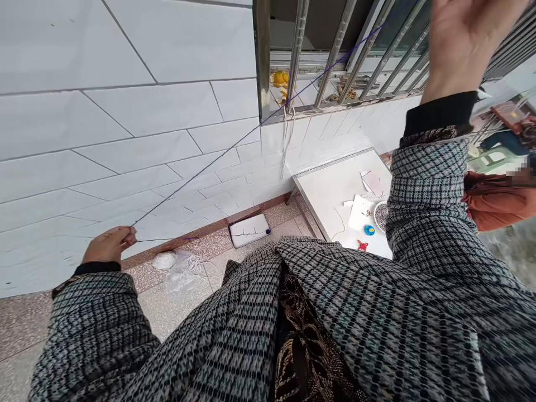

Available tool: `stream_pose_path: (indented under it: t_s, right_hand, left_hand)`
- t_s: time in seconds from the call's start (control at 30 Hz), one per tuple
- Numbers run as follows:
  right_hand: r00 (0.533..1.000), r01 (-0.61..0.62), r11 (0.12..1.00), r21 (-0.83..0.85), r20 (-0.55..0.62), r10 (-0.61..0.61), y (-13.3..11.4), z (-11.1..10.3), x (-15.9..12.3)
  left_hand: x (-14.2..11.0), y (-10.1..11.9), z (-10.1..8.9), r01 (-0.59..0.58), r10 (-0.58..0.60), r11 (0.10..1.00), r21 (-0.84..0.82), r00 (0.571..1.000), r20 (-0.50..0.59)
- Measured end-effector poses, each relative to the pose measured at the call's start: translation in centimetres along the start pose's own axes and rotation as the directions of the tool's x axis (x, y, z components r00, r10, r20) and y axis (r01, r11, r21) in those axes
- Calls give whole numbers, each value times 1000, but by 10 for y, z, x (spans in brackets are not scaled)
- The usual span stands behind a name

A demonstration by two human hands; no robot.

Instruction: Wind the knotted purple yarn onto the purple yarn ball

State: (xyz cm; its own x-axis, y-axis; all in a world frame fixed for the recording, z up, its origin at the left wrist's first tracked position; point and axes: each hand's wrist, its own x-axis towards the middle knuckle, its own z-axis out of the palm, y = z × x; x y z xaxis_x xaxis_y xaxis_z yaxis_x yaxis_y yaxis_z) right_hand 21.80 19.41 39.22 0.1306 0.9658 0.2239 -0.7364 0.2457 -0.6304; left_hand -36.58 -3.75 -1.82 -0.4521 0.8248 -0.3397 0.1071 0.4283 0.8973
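Observation:
My left hand (pixel 109 244), low on the left, pinches a thin purple cord (pixel 205 166) between thumb and fingertips. From there the cord runs taut up to the right, across the corner of the window bars, and leaves the top edge of the view. A loose dark end (pixel 163 240) trails sideways from the same hand. My right hand (pixel 464 33) is raised at the top right; its fingers are cut off by the frame, so what it holds does not show. White strings (pixel 286 139) hang from a window bar near where the purple cord passes.
Metal window bars (pixel 335 53) and a tiled wall (pixel 125 123) stand ahead. A white table (pixel 326 190) carries a blue round item (pixel 369 230), a red knotted piece (pixel 362 245) and papers. On the floor lie a white box (pixel 250 230) and a plastic bag (pixel 184 273). A person (pixel 502 195) sits right.

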Motion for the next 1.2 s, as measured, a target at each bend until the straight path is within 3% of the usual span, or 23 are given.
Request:
stream_pose_path:
  t_s: [0.07,0.13,0.2,0.23,0.3,0.33,0.4,0.47,0.5,0.53,0.57,0.63,0.7,0.77,0.83,0.9,0.97,1.0,1.07,1.13,1.2]
  right_hand:
    - [986,-112,949,-296,89,144,32,13,-30]
    - [931,-236,823,-517,123,344,69,23,-59]
    - [891,-219,813,-540,229,392,106,26,-83]
    - [832,-277,759,-589,248,496,122,25,-91]
    - [763,-359,689,-629,227,605,149,23,-103]
    - [727,-391,658,-643,223,649,160,21,-107]
    - [656,-432,618,-657,241,715,177,16,-114]
    - [589,-460,579,-674,257,766,189,12,-119]
    - [563,-469,563,-681,261,784,193,9,-120]
    - [548,-473,552,-687,261,795,197,7,-121]
    - [540,-474,546,-691,261,800,199,4,-120]
    - [569,-465,562,-685,255,782,201,-1,-115]
    - [645,-445,595,-669,221,732,200,-5,-108]
    - [733,-416,631,-654,169,659,197,-6,-100]
    - [809,-363,642,-676,114,577,195,-5,-95]
    - [868,-270,617,-739,90,489,196,-4,-91]
    - [880,-174,571,-802,134,455,202,-7,-90]
    - [857,-140,547,-826,175,484,205,-11,-90]
    - [741,-108,481,-870,253,623,212,-19,-93]
    - [532,-92,414,-906,306,789,215,-28,-98]
    - [342,-88,397,-914,347,873,214,-33,-106]
  left_hand:
    - [3,3,17,-49,44,985,168,999,29]
    - [11,14,43,-168,114,929,329,978,177]
    - [22,34,73,-278,183,879,387,947,264]
    - [27,46,89,-303,210,871,387,941,264]
    - [29,78,120,-345,268,874,342,930,252]
    - [24,96,135,-380,310,880,287,915,259]
    - [6,137,165,-486,486,871,-75,826,286]
    - [-21,178,194,-442,604,771,-459,737,305]
    - [-34,195,207,-404,638,726,-556,698,325]
    - [-45,209,218,-358,646,704,-613,683,342]
    - [-54,218,227,-326,632,703,-633,693,345]
    - [-64,225,237,-327,596,731,-599,733,327]
    - [-66,219,237,-380,575,766,-518,766,287]
    - [-65,210,230,-430,573,796,-427,764,298]
    - [-66,203,222,-479,570,821,-311,724,388]
    - [-72,203,214,-550,559,814,-185,658,505]
    - [-78,207,205,-626,560,772,-108,591,581]
    - [-81,211,200,-653,568,751,-95,566,597]
    - [-83,220,189,-687,606,718,-109,540,584]
    - [-78,227,176,-699,647,702,-139,544,534]
    - [-67,230,165,-701,669,697,-152,558,492]
